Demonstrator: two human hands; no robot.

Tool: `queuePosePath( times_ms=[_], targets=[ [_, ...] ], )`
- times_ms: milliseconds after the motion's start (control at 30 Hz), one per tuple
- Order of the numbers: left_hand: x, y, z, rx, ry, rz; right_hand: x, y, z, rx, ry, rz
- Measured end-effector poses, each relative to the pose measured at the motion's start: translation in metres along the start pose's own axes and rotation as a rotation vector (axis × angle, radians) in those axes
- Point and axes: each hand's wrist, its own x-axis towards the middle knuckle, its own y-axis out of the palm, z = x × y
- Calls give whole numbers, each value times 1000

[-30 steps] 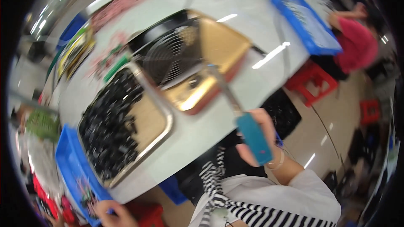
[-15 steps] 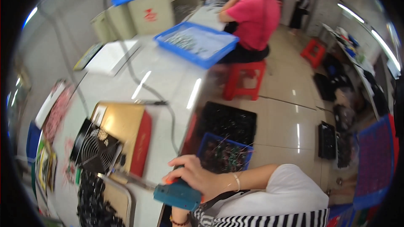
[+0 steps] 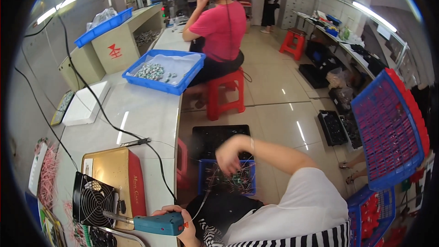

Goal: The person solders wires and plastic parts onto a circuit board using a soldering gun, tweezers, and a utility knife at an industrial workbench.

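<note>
My left hand [image 3: 186,227], low in the view, is closed round the handle of a teal soldering gun [image 3: 157,224]. Its long metal nozzle points left toward a black square fan [image 3: 94,201] with a ringed grille. A thin pale wire runs near the gun's rear end. My right hand [image 3: 232,155] is raised over a blue bin [image 3: 201,180] on the right, its fingers hanging down, loosely apart and a little blurred; nothing shows in them. The bin holds small green parts with pink wires [image 3: 238,180].
A gold tin with red sides [image 3: 137,178] stands beside the fan. Dark cables [image 3: 98,110] cross the white table [image 3: 151,123]. Farther off are a blue tray [image 3: 192,71] of small parts and a seated person in pink [image 3: 224,29]. A black tray [image 3: 215,135] lies beyond the bin.
My right hand has let go of the soldering gun and moved over the bin of wired parts. The gun is now in my left hand, lower and further left. The whole view has shifted.
</note>
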Motion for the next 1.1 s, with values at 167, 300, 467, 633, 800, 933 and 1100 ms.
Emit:
queuePosePath(
  times_ms=[167, 300, 467, 633, 800, 933, 1100],
  targets=[
    [-1, 0, -3, 19, 39, 62, 11, -109, 29, -323, -288, -1426],
    [-4, 5, 2, 40, -33, 73, 58, -125, 87, -471, -533, -1463],
    [-13, -15, 20, 214, 49, 77, 83, -104, 137, -672, -598, -1349],
    [-9, -30, 36, 171, -48, 143, 112, -80, 147, -632, -636, -1485],
    [-7, -5, 16, 10, -69, 61, 113, -79, 134, -658, -552, -1672],
    [-8, -1, 3, 62, -101, 78, 104, -75, 133, -606, -572, -1671],
    [-2, -4, -5, 74, -145, 86, 95, -69, 152, -378, -651, -1586]
  ],
)
